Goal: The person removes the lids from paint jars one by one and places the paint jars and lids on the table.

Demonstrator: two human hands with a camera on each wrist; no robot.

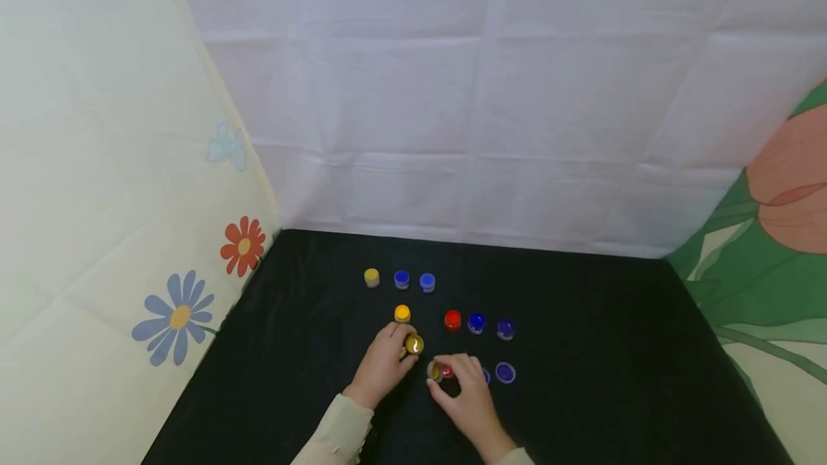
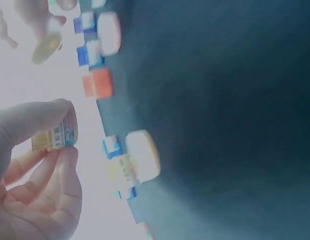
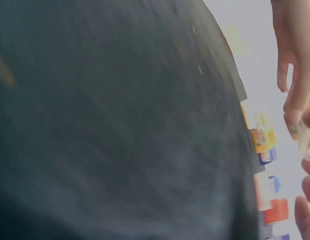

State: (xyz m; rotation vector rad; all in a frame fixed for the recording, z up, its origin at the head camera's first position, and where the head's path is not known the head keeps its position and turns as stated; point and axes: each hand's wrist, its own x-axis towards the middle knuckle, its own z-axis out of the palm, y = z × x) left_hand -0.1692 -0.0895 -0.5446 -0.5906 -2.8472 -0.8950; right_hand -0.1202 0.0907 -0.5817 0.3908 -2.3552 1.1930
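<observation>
My left hand [image 1: 381,368] grips a small clear paint jar [image 2: 55,132] between thumb and fingers. The jar is uncapped, with ochre-yellow paint [image 1: 416,344] showing at its mouth. Just to the right, my right hand [image 1: 470,397] pinches a round lid [image 2: 46,48] with a yellowish inner face between thumb and fingertips. Jar and lid are apart. Behind the right fingers lies a red lid [image 1: 449,372], partly covered. In the right wrist view both hands are at the right edge and what they hold is mostly cut off.
An orange-yellow jar [image 1: 402,313], a red jar [image 1: 452,319], a blue jar [image 1: 476,323] and a purple jar [image 1: 506,329] stand beyond my hands. Farther back are a yellow jar [image 1: 371,278] and two blue ones [image 1: 402,279]. A purple lid [image 1: 505,372] lies right on the black cloth [image 1: 601,364].
</observation>
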